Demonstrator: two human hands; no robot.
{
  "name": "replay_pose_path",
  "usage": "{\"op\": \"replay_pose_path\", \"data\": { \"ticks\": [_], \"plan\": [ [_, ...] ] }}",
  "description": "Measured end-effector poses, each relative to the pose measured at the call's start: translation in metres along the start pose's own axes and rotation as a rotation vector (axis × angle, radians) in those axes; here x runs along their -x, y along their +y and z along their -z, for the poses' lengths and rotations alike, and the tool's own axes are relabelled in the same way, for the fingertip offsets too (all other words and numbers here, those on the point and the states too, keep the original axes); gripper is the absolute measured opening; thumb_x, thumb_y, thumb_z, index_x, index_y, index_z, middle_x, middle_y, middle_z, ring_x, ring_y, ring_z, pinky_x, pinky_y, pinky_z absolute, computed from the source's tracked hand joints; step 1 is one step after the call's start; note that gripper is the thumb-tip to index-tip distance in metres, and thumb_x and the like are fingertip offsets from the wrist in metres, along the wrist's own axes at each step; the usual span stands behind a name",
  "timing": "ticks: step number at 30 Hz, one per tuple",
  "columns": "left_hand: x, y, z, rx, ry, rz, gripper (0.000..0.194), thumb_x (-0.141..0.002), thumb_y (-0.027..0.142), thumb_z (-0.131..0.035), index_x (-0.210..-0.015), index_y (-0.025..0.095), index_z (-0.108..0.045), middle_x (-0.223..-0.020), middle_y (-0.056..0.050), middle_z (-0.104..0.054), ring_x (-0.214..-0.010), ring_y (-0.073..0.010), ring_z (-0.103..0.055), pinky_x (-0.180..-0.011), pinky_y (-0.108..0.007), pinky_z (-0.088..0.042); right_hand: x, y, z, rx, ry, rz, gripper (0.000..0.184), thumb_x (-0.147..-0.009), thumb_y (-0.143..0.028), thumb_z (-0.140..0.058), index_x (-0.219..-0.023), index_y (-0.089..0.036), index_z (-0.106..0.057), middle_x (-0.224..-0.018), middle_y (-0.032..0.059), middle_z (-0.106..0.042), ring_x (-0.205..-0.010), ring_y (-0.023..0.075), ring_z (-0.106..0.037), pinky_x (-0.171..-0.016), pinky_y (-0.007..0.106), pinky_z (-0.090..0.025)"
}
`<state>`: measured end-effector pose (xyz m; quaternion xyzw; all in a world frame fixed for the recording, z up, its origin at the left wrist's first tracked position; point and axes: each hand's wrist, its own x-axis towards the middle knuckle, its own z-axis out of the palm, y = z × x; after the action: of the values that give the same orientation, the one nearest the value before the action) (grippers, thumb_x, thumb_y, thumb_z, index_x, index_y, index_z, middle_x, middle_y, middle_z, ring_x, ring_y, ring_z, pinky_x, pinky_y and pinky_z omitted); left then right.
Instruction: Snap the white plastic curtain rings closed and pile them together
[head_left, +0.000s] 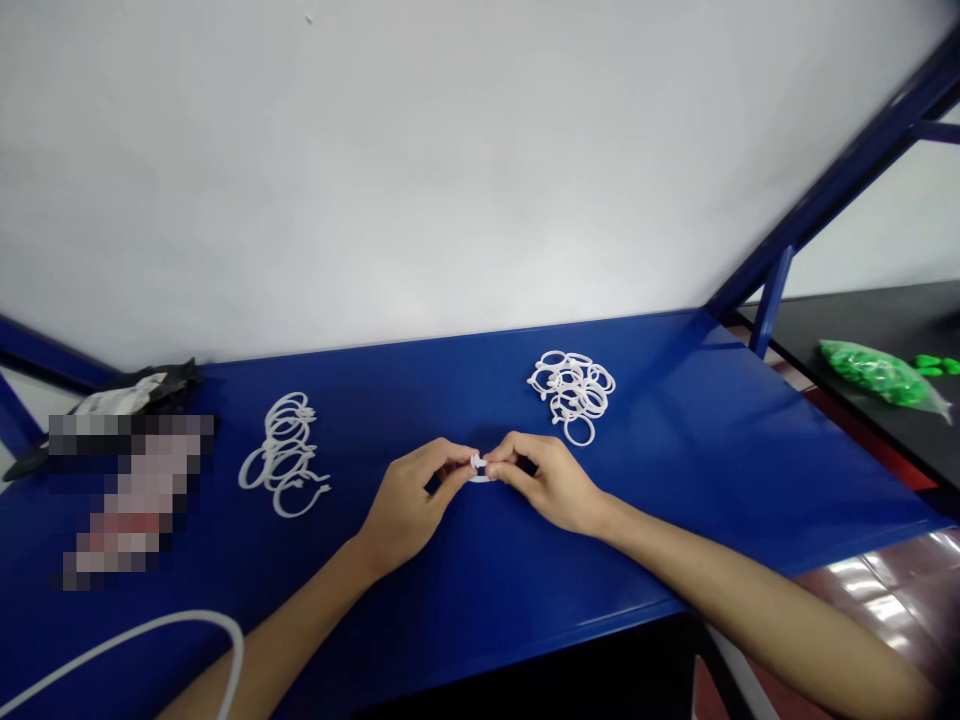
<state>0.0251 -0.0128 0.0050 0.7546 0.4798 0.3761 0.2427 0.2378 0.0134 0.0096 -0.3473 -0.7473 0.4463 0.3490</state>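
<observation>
Between my fingertips, over the middle of the blue table, is a white plastic ring [481,479] with a clasp at its ends. My left hand [417,497] pinches one end of it, and my right hand [547,484] pinches the other. The two ends meet or nearly meet; my fingers hide part of them. On the left lies a row of similar white rings [279,455], several of them with visibly open ends. A heap of white rings [576,390], mostly looking closed, lies beyond my right hand.
A black plastic bag [169,385] and a blurred-out item [142,490] lie at the table's left. A white cable [150,625] crosses the lower left corner. On a dark surface at right sits a bag of green pieces [877,372]. Blue frame bars [825,200] rise at right.
</observation>
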Motion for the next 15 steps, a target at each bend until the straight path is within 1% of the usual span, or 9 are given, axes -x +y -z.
{"op": "replay_pose_path", "data": {
  "ticks": [4,7,9,12,14,15],
  "plan": [
    [0.005,0.004,-0.006,-0.057,0.107,-0.176,0.011,-0.095,0.013,-0.06,-0.094,0.02,-0.069,-0.087,0.001,-0.073,-0.08,-0.0104,-0.07,-0.077,-0.021,-0.055,0.003,0.0,0.0,0.077,-0.008,0.128,0.011,-0.099,-0.021,-0.058,-0.092,-0.019,-0.066,-0.088,0.0027,-0.072,-0.081,0.0147,-0.067,-0.075,0.027,-0.051],
    [0.009,0.004,-0.01,-0.114,0.147,-0.292,0.015,-0.095,0.007,-0.057,-0.097,0.017,-0.069,-0.084,-0.001,-0.072,-0.077,-0.0108,-0.068,-0.075,-0.021,-0.055,0.007,0.001,-0.001,0.154,-0.036,0.207,0.013,-0.101,-0.018,-0.053,-0.094,-0.018,-0.064,-0.088,0.0033,-0.069,-0.081,0.0147,-0.065,-0.075,0.027,-0.051],
    [0.01,0.002,-0.011,-0.173,0.151,-0.366,0.016,-0.095,0.006,-0.056,-0.095,0.015,-0.069,-0.082,-0.002,-0.071,-0.075,-0.0121,-0.068,-0.073,-0.023,-0.054,0.008,0.002,-0.001,0.213,-0.067,0.242,0.015,-0.102,-0.018,-0.05,-0.095,-0.018,-0.064,-0.089,0.0038,-0.069,-0.08,0.0152,-0.064,-0.075,0.028,-0.051],
    [0.006,-0.002,-0.008,-0.285,0.123,-0.482,0.015,-0.097,0.009,-0.054,-0.094,0.015,-0.068,-0.082,-0.003,-0.073,-0.073,-0.0138,-0.067,-0.071,-0.027,-0.053,0.006,0.004,-0.001,0.298,-0.09,0.262,0.016,-0.103,-0.021,-0.05,-0.095,-0.019,-0.064,-0.086,0.0036,-0.068,-0.078,0.0159,-0.062,-0.073,0.029,-0.051],
    [0.001,-0.003,-0.002,-0.395,0.086,-0.505,0.014,-0.098,0.015,-0.055,-0.1,0.016,-0.068,-0.088,-0.003,-0.075,-0.076,-0.0157,-0.067,-0.074,-0.03,-0.052,0.002,0.004,0.002,0.343,-0.062,0.264,0.014,-0.102,-0.025,-0.053,-0.095,-0.019,-0.064,-0.086,0.0032,-0.069,-0.079,0.0163,-0.063,-0.073,0.029,-0.052],
    [-0.002,-0.005,0.002,-0.469,0.079,-0.486,0.015,-0.099,0.019,-0.055,-0.105,0.017,-0.069,-0.093,-0.003,-0.076,-0.08,-0.0173,-0.067,-0.077,-0.032,-0.051,-0.001,0.005,0.005,0.372,-0.031,0.267,0.013,-0.102,-0.026,-0.055,-0.095,-0.02,-0.064,-0.088,0.0033,-0.07,-0.081,0.0167,-0.063,-0.074,0.03,-0.052]
  ]
}}
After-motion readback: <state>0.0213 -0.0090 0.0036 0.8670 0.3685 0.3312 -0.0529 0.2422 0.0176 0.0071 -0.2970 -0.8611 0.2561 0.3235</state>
